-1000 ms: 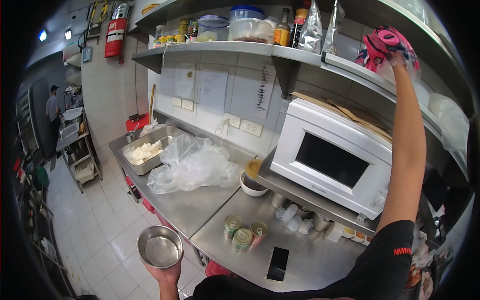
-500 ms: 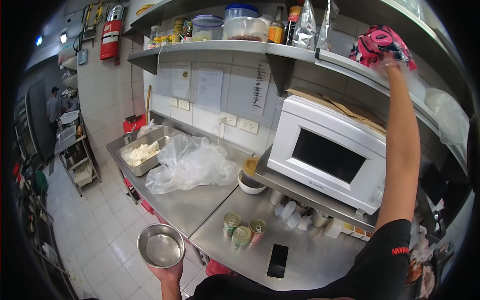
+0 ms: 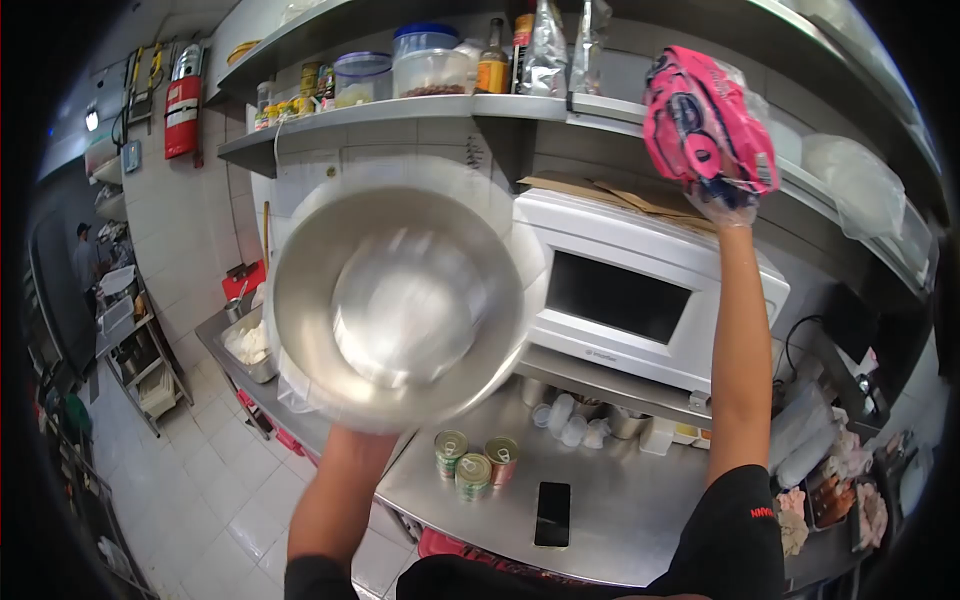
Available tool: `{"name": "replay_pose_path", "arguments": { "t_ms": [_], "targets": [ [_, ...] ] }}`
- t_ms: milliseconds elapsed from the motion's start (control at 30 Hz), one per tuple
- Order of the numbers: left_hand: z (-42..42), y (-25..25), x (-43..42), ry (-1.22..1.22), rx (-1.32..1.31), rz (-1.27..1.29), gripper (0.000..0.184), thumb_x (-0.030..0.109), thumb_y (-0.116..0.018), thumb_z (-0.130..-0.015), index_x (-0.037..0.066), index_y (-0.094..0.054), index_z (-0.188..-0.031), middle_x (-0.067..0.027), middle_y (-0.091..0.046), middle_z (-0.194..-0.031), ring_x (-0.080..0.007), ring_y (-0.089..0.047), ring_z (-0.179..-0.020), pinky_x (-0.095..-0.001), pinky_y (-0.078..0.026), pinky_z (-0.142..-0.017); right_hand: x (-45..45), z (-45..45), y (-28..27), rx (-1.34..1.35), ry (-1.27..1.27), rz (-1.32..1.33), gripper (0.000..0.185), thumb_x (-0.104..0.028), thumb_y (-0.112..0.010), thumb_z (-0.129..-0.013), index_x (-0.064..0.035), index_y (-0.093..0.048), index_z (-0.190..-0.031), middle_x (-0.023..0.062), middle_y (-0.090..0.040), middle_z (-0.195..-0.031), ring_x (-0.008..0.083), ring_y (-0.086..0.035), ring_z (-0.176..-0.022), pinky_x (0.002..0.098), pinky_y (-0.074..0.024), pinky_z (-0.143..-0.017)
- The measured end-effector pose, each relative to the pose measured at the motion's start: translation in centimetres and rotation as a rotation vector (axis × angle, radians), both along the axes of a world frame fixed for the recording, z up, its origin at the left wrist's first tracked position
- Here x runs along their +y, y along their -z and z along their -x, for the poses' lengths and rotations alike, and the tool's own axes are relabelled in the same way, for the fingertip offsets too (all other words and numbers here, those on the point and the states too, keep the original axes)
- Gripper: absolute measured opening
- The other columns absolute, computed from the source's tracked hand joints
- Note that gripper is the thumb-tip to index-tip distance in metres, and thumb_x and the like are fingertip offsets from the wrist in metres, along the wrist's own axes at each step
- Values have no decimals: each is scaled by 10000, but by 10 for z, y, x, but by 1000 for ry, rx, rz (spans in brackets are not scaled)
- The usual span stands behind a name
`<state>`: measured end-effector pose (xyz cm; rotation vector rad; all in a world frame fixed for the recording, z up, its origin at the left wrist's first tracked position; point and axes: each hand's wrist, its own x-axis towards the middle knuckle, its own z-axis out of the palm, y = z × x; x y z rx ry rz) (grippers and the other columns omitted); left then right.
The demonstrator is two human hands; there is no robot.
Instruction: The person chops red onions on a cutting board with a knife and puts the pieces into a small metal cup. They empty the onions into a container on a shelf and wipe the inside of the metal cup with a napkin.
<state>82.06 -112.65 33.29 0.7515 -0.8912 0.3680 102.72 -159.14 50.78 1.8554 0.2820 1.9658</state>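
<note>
A pink and dark blue plastic package [image 3: 705, 125] hangs in front of the upper shelf, gripped from below by my right hand [image 3: 725, 208], which wears a clear glove. On the left, a round metal bowl [image 3: 405, 295], smeared by motion, is raised close to the camera. My left hand [image 3: 362, 436] supports it from beneath, its fingers hidden behind the bowl. Behind the package and my right forearm stands a white microwave [image 3: 620, 300] with brown cardboard [image 3: 610, 195] on top.
Several cans [image 3: 473, 474] and a phone [image 3: 553, 514] rest on the steel counter [image 3: 620, 510]. Containers and bottles line the shelf [image 3: 400, 110]. A tray of white food [image 3: 250, 345] sits at left, trays of meat [image 3: 830, 495] at right. A person [image 3: 86, 262] stands far left.
My right hand has brought the pink package off the shelf, down and toward me. My left hand has lifted the bowl up close to the camera. The view has shifted right.
</note>
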Motion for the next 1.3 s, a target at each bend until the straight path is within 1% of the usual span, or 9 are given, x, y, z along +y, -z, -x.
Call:
{"name": "replay_pose_path", "arguments": {
  "t_ms": [100,233,433,667,733,867,967,1167,1300],
  "targets": [
    [-14,-128,-70,822,35,127,735,604,-475,-887,146,-332,-1444,-133,-338,-1480,-371,-341,-1359,-644,-282,-1092,52,49,3,-117,-68,15,834,-399,-714,-679,-175,-395,-1418,132,-466,-1400,360,-422,-1306,472,-323,-1102],
    [-43,-225,-164,723,-263,-95,639,563,-321,-917,187,-343,-1434,-126,-415,-1380,-352,-449,-1238,-623,-394,-971,68,66,7,-37,-357,-1,891,-328,-737,-645,-137,-374,-1437,145,-416,-1444,379,-382,-1329,490,-281,-1119],
    [-84,-281,-232,723,80,-135,557,568,-349,-899,158,-552,-1216,-135,-566,-1213,-334,-525,-1087,-541,-419,-849,60,82,30,145,-264,38,734,-284,-694,-746,-115,-408,-1401,191,-515,-1320,398,-453,-1255,489,-326,-1082],
    [-127,-282,-254,613,130,-141,579,593,-367,-875,174,-552,-1229,-134,-563,-1234,-356,-515,-1099,-577,-380,-873,54,175,47,786,-235,-296,432,-8,-576,-769,-41,-579,-1200,194,-623,-1162,370,-575,-1098,440,-441,-958],
    [-122,-282,-254,567,154,-153,583,594,-371,-873,176,-547,-1240,-138,-558,-1245,-356,-510,-1113,-573,-378,-881,45,206,66,700,-419,-156,494,20,-566,-745,-35,-564,-1235,218,-604,-1180,389,-586,-1067,415,-456,-926],
    [-130,-282,-255,553,104,-164,601,598,-380,-871,171,-533,-1266,-148,-544,-1262,-359,-497,-1150,-580,-375,-898,46,280,115,619,-864,-847,365,-31,-538,-886,37,-540,-1245,146,-639,-1142,299,-600,-1089,378,-461,-912],
    [-109,-274,-247,527,150,-96,602,594,-377,-879,163,-533,-1269,-152,-542,-1263,-361,-496,-1161,-585,-375,-909,53,309,149,362,-1599,-1168,374,-143,-506,-959,84,-507,-1257,127,-582,-1216,277,-550,-1156,430,-463,-924],
    [-71,-215,-175,610,-199,-98,684,604,-373,-892,196,-332,-1440,-145,-364,-1441,-373,-415,-1251,-640,-352,-989,80,336,204,-20,-1653,-1520,396,-167,-482,-963,99,-484,-1257,172,-533,-1278,295,-521,-1185,494,-408,-998],
    [-72,-106,-89,697,-111,93,630,559,-374,-930,78,-485,-1321,-129,-540,-1297,-330,-540,-1165,-525,-444,-983,110,324,223,-141,-1595,-1372,411,-165,-468,-963,113,-468,-1264,188,-529,-1276,300,-522,-1179,484,-390,-1022]
  ]
}}
